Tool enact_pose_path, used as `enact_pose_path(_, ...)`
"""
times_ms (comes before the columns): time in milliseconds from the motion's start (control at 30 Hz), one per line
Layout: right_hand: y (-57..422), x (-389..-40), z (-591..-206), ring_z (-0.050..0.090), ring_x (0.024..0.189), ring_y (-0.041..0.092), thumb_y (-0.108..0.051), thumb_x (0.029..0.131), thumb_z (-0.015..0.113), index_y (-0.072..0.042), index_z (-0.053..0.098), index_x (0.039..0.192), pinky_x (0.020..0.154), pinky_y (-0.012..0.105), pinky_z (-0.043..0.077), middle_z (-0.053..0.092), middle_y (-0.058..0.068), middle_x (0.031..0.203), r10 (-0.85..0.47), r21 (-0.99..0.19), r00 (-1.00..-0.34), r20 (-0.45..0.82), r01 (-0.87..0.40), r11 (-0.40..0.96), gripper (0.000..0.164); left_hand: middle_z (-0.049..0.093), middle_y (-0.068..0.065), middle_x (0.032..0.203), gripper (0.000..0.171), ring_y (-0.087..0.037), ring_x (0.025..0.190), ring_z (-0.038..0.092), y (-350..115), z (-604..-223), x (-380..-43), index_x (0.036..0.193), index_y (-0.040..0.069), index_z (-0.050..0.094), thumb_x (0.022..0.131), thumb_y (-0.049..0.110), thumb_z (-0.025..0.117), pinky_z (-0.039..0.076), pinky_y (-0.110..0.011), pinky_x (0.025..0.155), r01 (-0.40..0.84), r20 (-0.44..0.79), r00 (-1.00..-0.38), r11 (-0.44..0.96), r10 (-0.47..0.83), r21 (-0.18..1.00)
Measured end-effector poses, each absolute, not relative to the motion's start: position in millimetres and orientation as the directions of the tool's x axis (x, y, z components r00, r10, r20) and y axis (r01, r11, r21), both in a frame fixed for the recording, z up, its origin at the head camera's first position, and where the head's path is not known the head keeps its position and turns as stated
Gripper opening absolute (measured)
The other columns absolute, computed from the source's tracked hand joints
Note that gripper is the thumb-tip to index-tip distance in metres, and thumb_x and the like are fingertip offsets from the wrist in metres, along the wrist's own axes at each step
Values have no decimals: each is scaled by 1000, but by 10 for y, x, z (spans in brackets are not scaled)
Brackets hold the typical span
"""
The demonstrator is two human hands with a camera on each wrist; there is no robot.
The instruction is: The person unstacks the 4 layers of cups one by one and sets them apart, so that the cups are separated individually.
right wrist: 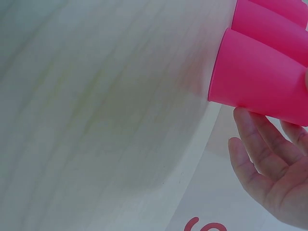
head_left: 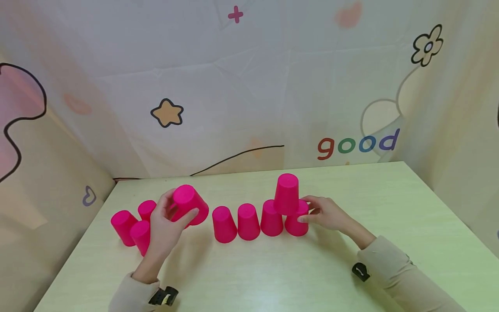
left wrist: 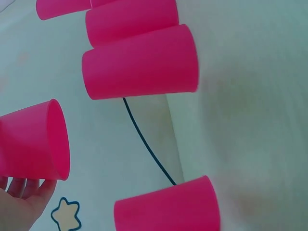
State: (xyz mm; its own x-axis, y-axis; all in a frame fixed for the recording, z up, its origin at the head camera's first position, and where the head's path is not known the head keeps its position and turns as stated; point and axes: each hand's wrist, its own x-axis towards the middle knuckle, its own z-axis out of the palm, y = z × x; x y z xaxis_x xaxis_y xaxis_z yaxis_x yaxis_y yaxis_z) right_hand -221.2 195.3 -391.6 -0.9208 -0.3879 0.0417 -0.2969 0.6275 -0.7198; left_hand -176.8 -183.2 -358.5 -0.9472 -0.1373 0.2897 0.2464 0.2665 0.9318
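In the head view my left hand [head_left: 165, 227] grips a pink cup [head_left: 187, 197], tilted mouth-down above the table. Its open mouth shows in the left wrist view, fingers against its side. Partly hidden behind it, another pink cup [left wrist: 168, 207] stands on the table. My right hand [head_left: 325, 212] holds the rightmost cup [head_left: 297, 229] of an upside-down row, thumb in front and fingers along its far side. One upside-down cup [head_left: 286, 195] rests on top, across the row's two rightmost cups. Further left in the row stand more cups [head_left: 224, 225].
Three upside-down pink cups [head_left: 124, 227] stand in a cluster at the left, partly covered by my left hand. A pale table [head_left: 273, 277] lies under everything. Behind it hangs a printed cloth [head_left: 234, 86] with a star, a flower and the word "good".
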Motion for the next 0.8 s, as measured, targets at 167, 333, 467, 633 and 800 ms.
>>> enact_pose_path(167,1956,-2216,-3915,59,92,26,-25,78,72,0,52,120,73,36,52,61,11,104,-381,-719,-924,38,-290,631,52,50,-2,117,61,-17,104,49,-1936,-3651,-1761,128,11,43,76,15,74,48,-17,75,189,242,-959,309,-145,932)
enact_pose_path(333,1957,-2218,-3921,59,92,26,-25,78,72,0,52,120,73,36,52,61,11,104,-383,-723,-923,34,-287,628,53,49,-5,122,64,-20,110,47,-2044,-3708,-1740,131,9,39,77,17,73,46,-18,80,143,207,-969,380,-135,914)
enact_pose_path(467,1956,-2219,-3922,59,92,26,-24,78,72,0,52,120,73,36,52,61,10,104,-382,-727,-923,35,-287,624,52,47,-8,125,67,-22,114,46,-2136,-3761,-1723,133,8,35,78,20,72,45,-19,85,105,166,-979,405,-117,908)
enact_pose_path(633,1948,-2217,-3925,59,91,25,-24,77,72,0,52,120,73,35,52,61,10,104,-380,-733,-924,32,-280,620,53,45,-11,127,68,-24,115,45,-2238,-3857,-1723,134,5,33,79,17,72,44,-11,79,94,139,-986,373,-96,923)
enact_pose_path(800,1947,-2214,-3929,59,92,26,-25,77,72,0,52,120,72,35,52,60,11,104,-381,-731,-924,32,-282,621,54,46,-14,126,68,-27,115,46,-2328,-3953,-1749,133,2,33,80,20,71,43,-10,80,106,145,-987,384,-76,917)
